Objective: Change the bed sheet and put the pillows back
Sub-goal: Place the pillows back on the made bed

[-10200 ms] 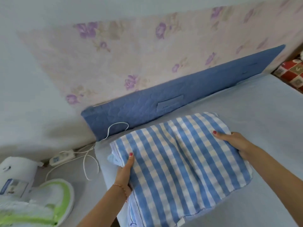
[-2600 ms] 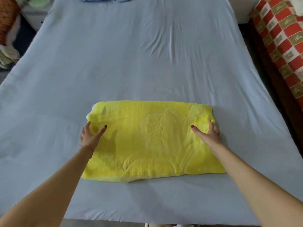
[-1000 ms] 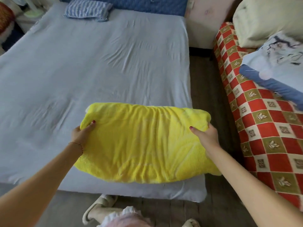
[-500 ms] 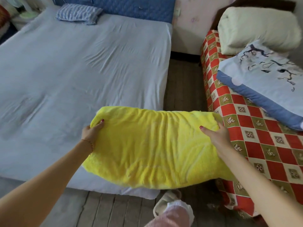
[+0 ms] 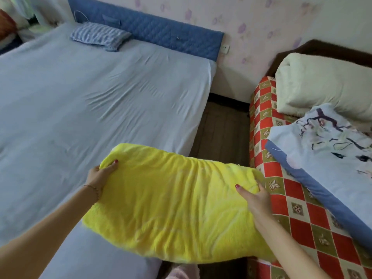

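While both hands are gripping its short ends, the yellow pillow (image 5: 177, 206) is hanging in the air over the bed's near right corner and the gap beside it. The left hand (image 5: 99, 177) is curling round the left end, thumb on top; the right hand (image 5: 254, 199) is clamping the right end with fingers laid along the top and the rest tucked under. Its fuzzy cover is creasing and sagging between the hands, so it is probably light, soft and floppy, best carried by both ends as now or scooped from beneath; a one-handed pinch would likely let it droop. Beyond it the pale blue sheet (image 5: 96, 101) is lying spread over the mattress, slightly wrinkled. Farther still, a striped pillow (image 5: 98, 36) is resting at the left of the blue headboard (image 5: 161, 31), leaving room beside it.
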